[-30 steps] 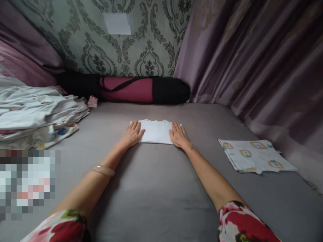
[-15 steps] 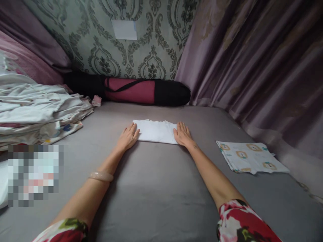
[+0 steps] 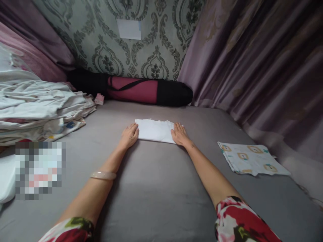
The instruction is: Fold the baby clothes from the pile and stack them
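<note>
A folded white cloth (image 3: 155, 131) lies flat on the grey sheet (image 3: 156, 188), its long side running left to right. At its left end rests my left hand (image 3: 130, 135), palm down, fingers stretched out and touching the edge. My right hand (image 3: 180, 134) lies flat over the right end, fingers pointing away from me and slightly apart. Neither hand grips the cloth. Its top edge is slightly uneven.
Stacked pale clothes (image 3: 37, 104) lie at the left. Behind the cloth is a long black and pink bag (image 3: 133, 90), with a small pink object (image 3: 99, 98) beside it. A folded patterned cloth (image 3: 254, 158) lies at the right. Curtains (image 3: 242, 53) hang behind.
The view has shifted slightly. My right hand has moved a little inward over the right end of the white cloth. My left hand stays at the left end.
</note>
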Available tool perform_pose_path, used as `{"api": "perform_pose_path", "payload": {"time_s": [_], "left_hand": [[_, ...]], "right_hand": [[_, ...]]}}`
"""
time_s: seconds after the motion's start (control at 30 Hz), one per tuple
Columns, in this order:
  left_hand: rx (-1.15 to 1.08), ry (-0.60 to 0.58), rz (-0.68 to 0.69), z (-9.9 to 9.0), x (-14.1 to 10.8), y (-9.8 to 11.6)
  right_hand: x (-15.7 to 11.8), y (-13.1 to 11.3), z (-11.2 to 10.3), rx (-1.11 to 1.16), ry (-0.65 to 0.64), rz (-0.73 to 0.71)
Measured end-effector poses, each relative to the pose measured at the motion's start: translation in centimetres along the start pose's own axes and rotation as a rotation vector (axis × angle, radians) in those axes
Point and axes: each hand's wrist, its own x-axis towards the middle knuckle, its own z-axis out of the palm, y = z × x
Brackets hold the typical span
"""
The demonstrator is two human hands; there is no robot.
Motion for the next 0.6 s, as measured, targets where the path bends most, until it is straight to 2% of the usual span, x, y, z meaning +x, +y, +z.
{"api": "perform_pose_path", "payload": {"time_s": [0.1,0.2,0.3,0.47,0.6], "left_hand": [[-0.043,0.024,0.014,-0.2,0.0,-0.1],[-0.069,0.06,0.028,-0.1,-0.1,-0.3],[-0.057,0.081,0.034,0.3,0.0,-0.6],[-0.046,0.097,0.038,0.9,0.2,-0.9],[-0.076,0.096,0.045,0.6,0.3,-0.9]], "right_hand": [[0.9,-1.1,-0.4,0.019,0.015,0.02],[1.3,-3.2,-0.4,0.053,0.085,-0.047],[1.0,-4.9,-0.1,0.079,0.044,-0.098],[0.5,-4.9,0.0,0.066,-0.004,-0.086],[1.6,-4.9,-0.3,0.088,-0.059,-0.061]]}}
